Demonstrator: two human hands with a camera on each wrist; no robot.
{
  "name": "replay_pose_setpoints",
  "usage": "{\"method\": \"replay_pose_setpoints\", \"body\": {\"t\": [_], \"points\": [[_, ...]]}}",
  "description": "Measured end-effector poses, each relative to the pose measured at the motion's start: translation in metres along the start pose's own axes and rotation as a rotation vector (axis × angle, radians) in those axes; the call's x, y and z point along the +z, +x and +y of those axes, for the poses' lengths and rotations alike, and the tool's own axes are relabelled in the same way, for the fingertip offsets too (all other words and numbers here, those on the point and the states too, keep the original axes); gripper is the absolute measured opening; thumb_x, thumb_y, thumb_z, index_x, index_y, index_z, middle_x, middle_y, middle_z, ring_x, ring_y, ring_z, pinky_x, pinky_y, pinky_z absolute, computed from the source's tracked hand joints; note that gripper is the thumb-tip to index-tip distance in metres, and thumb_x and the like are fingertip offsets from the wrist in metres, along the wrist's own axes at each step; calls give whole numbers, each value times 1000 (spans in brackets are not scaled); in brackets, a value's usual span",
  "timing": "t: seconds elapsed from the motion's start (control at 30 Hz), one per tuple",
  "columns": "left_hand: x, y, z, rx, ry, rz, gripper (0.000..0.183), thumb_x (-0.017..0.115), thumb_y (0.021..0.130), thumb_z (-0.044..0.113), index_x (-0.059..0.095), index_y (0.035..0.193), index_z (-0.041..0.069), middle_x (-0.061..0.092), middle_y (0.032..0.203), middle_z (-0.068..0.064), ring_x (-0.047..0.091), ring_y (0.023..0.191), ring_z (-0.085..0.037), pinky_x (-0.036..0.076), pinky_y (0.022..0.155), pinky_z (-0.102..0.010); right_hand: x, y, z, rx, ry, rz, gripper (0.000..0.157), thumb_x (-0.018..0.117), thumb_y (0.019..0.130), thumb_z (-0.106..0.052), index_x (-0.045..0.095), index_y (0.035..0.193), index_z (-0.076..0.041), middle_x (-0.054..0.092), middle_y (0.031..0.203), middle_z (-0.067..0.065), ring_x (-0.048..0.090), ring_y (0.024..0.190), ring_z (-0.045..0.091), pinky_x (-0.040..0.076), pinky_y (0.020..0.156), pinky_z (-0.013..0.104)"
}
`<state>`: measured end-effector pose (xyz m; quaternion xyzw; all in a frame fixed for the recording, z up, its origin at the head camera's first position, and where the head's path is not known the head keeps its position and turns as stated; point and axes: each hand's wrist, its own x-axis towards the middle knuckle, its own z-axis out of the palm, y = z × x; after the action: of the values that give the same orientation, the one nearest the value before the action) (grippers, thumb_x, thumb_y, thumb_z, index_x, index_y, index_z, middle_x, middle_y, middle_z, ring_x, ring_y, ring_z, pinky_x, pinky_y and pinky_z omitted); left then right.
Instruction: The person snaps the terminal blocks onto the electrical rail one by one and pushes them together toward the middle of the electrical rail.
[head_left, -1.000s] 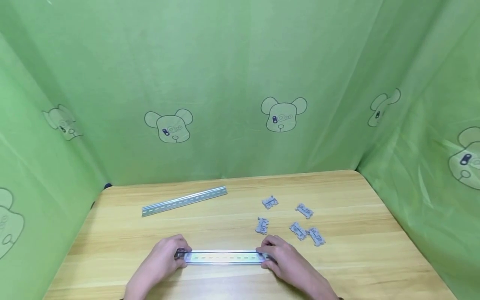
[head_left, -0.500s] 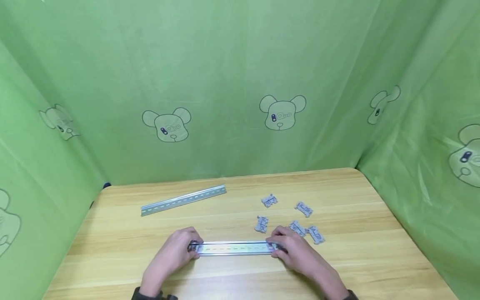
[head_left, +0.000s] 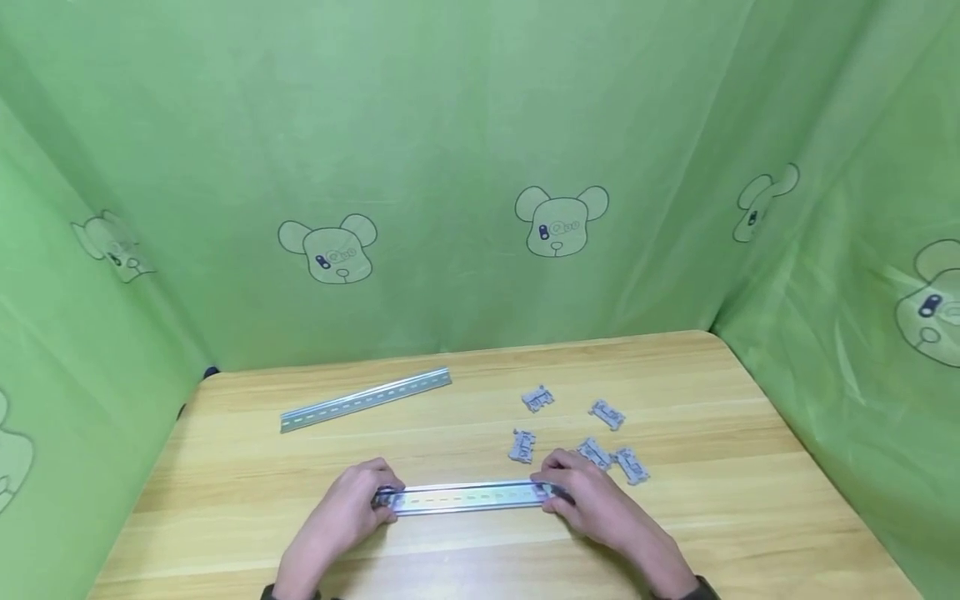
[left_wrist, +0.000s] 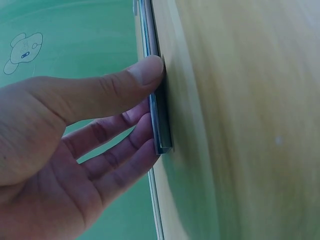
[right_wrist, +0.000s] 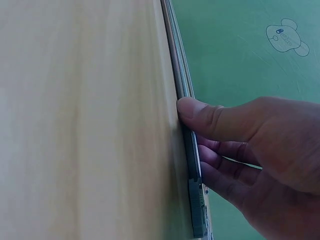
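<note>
A slotted metal DIN rail [head_left: 468, 498] lies left to right near the front of the wooden table. My left hand [head_left: 351, 506] pinches its left end, thumb on the near edge and fingers on the far edge. On the other end, my right hand [head_left: 592, 502] has the same pinch, its thumb [right_wrist: 192, 110] pressed on the near side. In the right wrist view a dark grey ribbed piece [right_wrist: 196, 210] shows at the rail's end past the fingers. Several grey terminal blocks [head_left: 522, 447] lie loose beyond and beside my right hand.
A second slotted DIN rail [head_left: 366, 400] lies slanted at the back left of the table [head_left: 225, 500]. Green curtains [head_left: 450, 125] with bear-head prints stand around the back and sides.
Both hands and the gripped DIN rail have shifted right and slightly away from me, mostly in the first half second. The second rail and the terminal blocks stay in place.
</note>
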<state>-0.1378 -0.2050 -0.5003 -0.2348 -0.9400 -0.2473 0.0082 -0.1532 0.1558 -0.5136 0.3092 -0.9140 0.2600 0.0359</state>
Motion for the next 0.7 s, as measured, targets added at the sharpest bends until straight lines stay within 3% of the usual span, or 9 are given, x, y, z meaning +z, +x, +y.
{"method": "replay_pose_setpoints", "body": {"t": [0.27,0.53,0.7], "points": [[-4,-5,-3,-18,-18,-18,28,84,67,4,75,93,6,68,93,-1,64,84,-19,60,78,-38,-4,-1,-5,-2,30,-22,34,76,83,-19,72,114,-5,64,108,0,59,100,16,58,85,38],[-4,-3,-2,-8,-6,-7,29,84,67,3,76,94,5,69,93,-2,65,84,-20,60,77,-37,-42,-10,16,25,26,121,32,76,79,-2,71,111,-3,70,110,7,66,100,20,58,86,40],[-5,-3,-1,-12,4,-6,30,85,66,5,76,95,5,69,92,-1,65,84,-20,60,78,-38,-57,-18,27,57,14,131,36,77,75,4,72,110,-3,69,112,10,65,102,25,58,87,43]]}}
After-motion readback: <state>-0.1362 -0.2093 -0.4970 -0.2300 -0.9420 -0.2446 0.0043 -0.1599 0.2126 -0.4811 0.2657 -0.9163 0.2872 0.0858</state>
